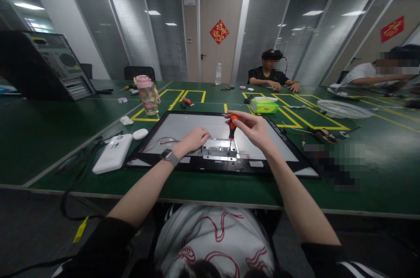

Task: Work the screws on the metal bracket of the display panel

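Green table [210, 187], right hand [252, 127] raised, pinching upright screwdriver [232, 130]

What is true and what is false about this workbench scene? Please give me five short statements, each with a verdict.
1. The right hand holds an orange-and-black screwdriver. True.
2. The watch is worn on the right arm. False: it is on the left arm.
3. The screwdriver points down at the metal plate. True.
4. The pink-lidded bottle lies on its side. False: it stands upright.
5. The red diamond-shaped sign hangs on a door. True.
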`<control>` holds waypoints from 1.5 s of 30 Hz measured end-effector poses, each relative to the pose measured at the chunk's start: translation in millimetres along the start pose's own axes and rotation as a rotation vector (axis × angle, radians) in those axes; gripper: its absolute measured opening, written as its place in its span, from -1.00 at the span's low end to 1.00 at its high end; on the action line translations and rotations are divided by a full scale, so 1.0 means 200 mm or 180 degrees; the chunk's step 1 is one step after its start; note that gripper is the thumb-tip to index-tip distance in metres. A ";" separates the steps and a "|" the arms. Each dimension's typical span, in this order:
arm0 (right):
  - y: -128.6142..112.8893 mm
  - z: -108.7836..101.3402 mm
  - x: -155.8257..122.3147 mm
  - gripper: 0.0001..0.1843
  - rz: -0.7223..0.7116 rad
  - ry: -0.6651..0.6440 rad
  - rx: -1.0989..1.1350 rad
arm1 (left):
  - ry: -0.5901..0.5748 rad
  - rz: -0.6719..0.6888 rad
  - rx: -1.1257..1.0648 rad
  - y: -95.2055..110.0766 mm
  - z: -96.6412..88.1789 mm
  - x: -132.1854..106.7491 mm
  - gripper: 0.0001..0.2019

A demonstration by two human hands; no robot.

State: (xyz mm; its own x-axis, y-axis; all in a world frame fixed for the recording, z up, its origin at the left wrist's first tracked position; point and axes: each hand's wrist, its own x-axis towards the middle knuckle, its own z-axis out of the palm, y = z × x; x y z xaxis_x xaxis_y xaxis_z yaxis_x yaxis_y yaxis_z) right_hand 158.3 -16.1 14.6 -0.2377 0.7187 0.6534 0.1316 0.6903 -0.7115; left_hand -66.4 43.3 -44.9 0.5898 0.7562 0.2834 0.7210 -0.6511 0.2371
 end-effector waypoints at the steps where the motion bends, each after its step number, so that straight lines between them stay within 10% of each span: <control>1: 0.01 0.00 0.00 -0.73 -0.0058 0.0098 -0.0055 | 0.0001 -0.0001 0.0018 0.00 0.00 0.00 -0.63; 7: -0.01 0.00 0.01 -0.81 -0.0470 0.0319 -0.0687 | 0.0031 0.0018 0.0069 -0.01 0.02 0.00 -0.64; 15: -0.02 -0.02 0.01 -0.79 0.0060 -0.0045 0.0223 | 0.0016 0.0006 -0.0008 -0.03 0.02 0.01 -0.62; 23: 0.02 0.01 0.01 -0.88 -0.0407 0.0715 -0.0660 | 0.0048 -0.0010 -0.0059 -0.02 0.02 0.00 -0.63; 33: 0.02 0.03 0.01 -0.67 0.0395 -0.0252 0.1091 | 0.0046 0.0032 0.0017 -0.02 0.03 0.01 -0.65; 45: 0.05 0.04 0.01 -0.70 0.0340 0.0033 0.0904 | 0.0023 -0.0010 0.0034 0.00 0.01 0.00 -0.63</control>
State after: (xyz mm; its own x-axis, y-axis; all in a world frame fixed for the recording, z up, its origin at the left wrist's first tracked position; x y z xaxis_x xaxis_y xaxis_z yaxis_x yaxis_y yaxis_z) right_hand 151.4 -9.4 7.0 -0.2269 0.7880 0.5724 -0.1194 0.5608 -0.8193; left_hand -66.4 43.4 -47.0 0.5849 0.7577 0.2894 0.7267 -0.6481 0.2280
